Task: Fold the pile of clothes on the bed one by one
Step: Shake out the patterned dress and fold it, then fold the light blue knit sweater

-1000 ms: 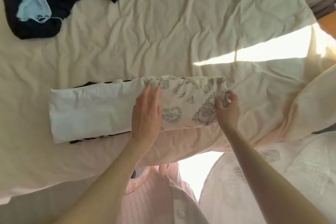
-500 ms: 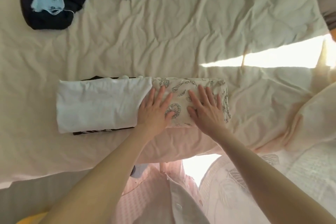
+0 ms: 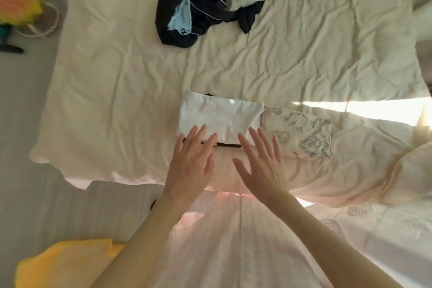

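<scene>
Both hands are held flat with the fingers straight and spread, and they grip nothing. The left hand (image 3: 189,166) and the right hand (image 3: 261,166) are side by side near the front edge of the bed (image 3: 112,91), with a small gap between them. Just beyond the fingertips lies the folded white garment (image 3: 222,119); the fingertips of both hands reach over its near edge, but I cannot tell if they touch the cloth or hover a little above it. A dark garment (image 3: 230,145) shows as a thin strip under the white one, between the two hands. Directly to the right of the white garment, beyond the right hand, lies the folded patterned garment (image 3: 301,133), which touches the white one along its side. Far beyond both hands, well apart from them, the pile of unfolded clothes (image 3: 224,0) lies on the far part of the bed, with dark, light blue and cream pieces mixed together.
</scene>
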